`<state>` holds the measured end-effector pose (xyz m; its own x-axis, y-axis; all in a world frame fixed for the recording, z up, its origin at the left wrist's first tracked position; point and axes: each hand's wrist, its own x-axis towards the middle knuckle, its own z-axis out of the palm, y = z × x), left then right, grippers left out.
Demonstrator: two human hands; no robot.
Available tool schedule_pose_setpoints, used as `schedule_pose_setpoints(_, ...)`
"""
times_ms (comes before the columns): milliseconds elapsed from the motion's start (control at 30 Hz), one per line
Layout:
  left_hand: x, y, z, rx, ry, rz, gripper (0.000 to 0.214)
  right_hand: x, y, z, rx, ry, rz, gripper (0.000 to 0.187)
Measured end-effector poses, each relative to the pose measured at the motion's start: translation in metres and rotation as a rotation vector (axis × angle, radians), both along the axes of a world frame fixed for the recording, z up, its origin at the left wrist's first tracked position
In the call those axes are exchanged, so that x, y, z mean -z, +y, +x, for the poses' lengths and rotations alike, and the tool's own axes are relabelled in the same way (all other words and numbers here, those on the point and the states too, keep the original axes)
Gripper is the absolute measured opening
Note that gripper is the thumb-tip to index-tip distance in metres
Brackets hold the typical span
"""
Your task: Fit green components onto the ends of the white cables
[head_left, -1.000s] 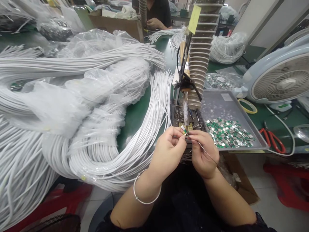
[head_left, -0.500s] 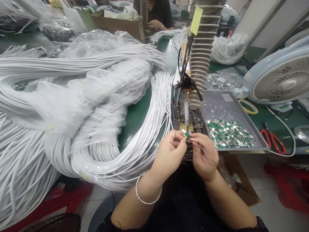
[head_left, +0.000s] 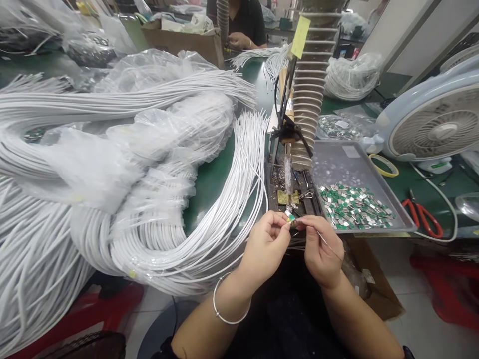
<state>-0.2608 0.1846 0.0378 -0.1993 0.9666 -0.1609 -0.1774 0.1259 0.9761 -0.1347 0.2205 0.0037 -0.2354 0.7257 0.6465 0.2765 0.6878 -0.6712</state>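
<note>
My left hand (head_left: 266,247) pinches a small green and silver connector piece (head_left: 290,217) between thumb and forefinger, with a silver bangle on its wrist. My right hand (head_left: 322,249) is closed on a thin grey solder wire (head_left: 327,242) whose tip meets the piece. Both hands hover just in front of a fixed soldering iron (head_left: 287,172) clamped on a dark stand. A grey tray (head_left: 346,164) to the right holds several more green and silver pieces (head_left: 354,207).
Big bundles of white cables (head_left: 149,209), some in clear plastic bags, fill the green table on the left. A white fan (head_left: 434,124), red-handled cutters (head_left: 421,217) and a ribbed hose (head_left: 309,89) stand at the right. Another person (head_left: 243,22) works at the far end.
Both hands have dropped slightly lower and nearer to me, keeping the small piece and the wire pinched together. The view has shifted a little.
</note>
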Motion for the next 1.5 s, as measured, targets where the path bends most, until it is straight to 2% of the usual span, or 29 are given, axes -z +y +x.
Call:
schedule_pose_setpoints(133,0.001,-0.007,0.004,0.008,0.074,0.068,0.006,-0.006,-0.006,0.004,0.002,0.067,-0.163,0.023)
schedule_pose_setpoints(300,0.002,-0.012,0.005,0.026,0.169,0.113,0.006,-0.016,-0.008,0.005,-0.048,0.028,-0.327,0.011)
schedule_pose_setpoints(467,0.003,-0.013,0.005,0.054,0.226,0.128,0.006,-0.017,-0.007,0.006,-0.061,-0.011,-0.401,0.008)
schedule_pose_setpoints(667,0.0,-0.014,0.002,0.147,0.198,0.177,0.008,-0.02,-0.007,0.007,-0.072,0.014,-0.504,0.01)
schedule_pose_setpoints(800,0.004,-0.019,-0.001,0.192,0.252,0.195,0.008,-0.018,-0.01,0.015,-0.103,-0.032,-0.454,0.008)
schedule_pose_setpoints(933,0.019,-0.027,0.003,0.269,0.332,0.226,0.012,-0.016,-0.013,0.029,-0.03,-0.016,-0.353,0.008)
schedule_pose_setpoints(1000,0.029,-0.03,0.009,0.345,0.379,0.248,0.014,-0.014,-0.014,0.036,0.024,0.024,-0.321,0.01)
schedule_pose_setpoints(1100,0.043,-0.035,0.02,0.529,0.472,0.27,0.021,-0.011,-0.016,0.043,0.075,0.046,-0.267,0.012)
schedule_pose_setpoints(1200,0.049,-0.039,0.026,0.598,0.623,0.242,0.022,-0.008,-0.018,0.05,0.111,0.001,-0.214,0.013)
schedule_pose_setpoints(1267,0.046,-0.041,0.025,0.538,0.705,0.259,0.02,-0.005,-0.02,0.056,0.135,-0.035,-0.193,0.013)
schedule_pose_setpoints(1300,0.043,-0.042,0.023,0.468,0.732,0.288,0.02,-0.004,-0.021,0.06,0.141,-0.049,-0.188,0.013)
schedule_pose_setpoints(1400,0.034,-0.041,0.009,0.12,0.853,0.382,0.017,0.0,-0.023,0.07,0.15,-0.072,-0.185,0.012)
schedule_pose_setpoints(1467,0.032,-0.036,-0.002,-0.132,1.035,0.358,0.017,0.002,-0.025,0.074,0.147,-0.09,-0.191,0.011)
schedule_pose_setpoints(1500,0.031,-0.032,-0.007,-0.215,1.142,0.304,0.018,0.003,-0.027,0.075,0.125,-0.105,-0.189,0.011)
